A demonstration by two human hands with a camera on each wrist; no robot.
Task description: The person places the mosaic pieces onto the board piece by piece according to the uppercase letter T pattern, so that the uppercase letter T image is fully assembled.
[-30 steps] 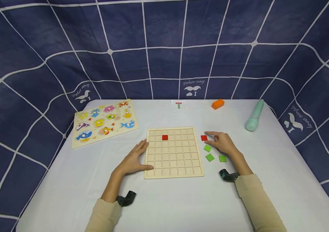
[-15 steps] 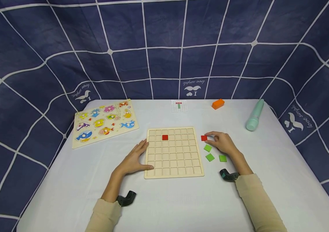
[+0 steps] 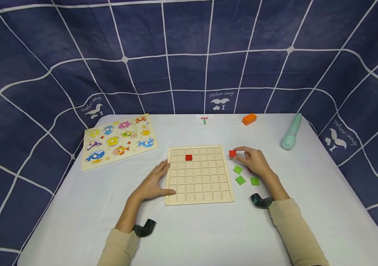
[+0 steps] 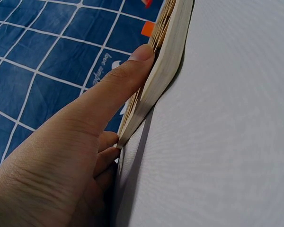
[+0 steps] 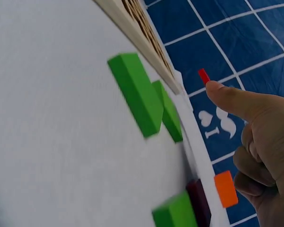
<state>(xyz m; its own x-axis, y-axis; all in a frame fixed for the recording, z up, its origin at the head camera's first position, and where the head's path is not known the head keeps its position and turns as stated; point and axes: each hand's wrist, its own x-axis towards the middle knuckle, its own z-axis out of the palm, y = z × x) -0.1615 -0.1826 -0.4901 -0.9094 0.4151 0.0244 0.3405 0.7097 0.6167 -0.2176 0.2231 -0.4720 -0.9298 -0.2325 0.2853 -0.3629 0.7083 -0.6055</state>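
Note:
A pale wooden grid board (image 3: 197,181) lies on the table, one red square tile (image 3: 188,157) in a cell of its second row from the far edge. My left hand (image 3: 154,183) rests at the board's left side, fingers straight along the edge, thumb on the near left corner area. Just off the board's right side, my right hand (image 3: 255,160) pinches another red tile (image 3: 232,153) between thumb and fingertips, raised off the table. Three green tiles (image 3: 240,180) lie below that hand. In the right wrist view a dark red block (image 5: 199,203) sits beside a green one.
A small card (image 3: 204,122) printed with a red and green pattern lies at the back. An orange block (image 3: 249,119) and a mint-green cylindrical object (image 3: 291,132) are at the back right. A sea-animal puzzle board (image 3: 120,142) lies at the back left.
My right hand has closed its fingertips on the red tile, then lifted it slightly up from the table. The left hand stays in place on the board.

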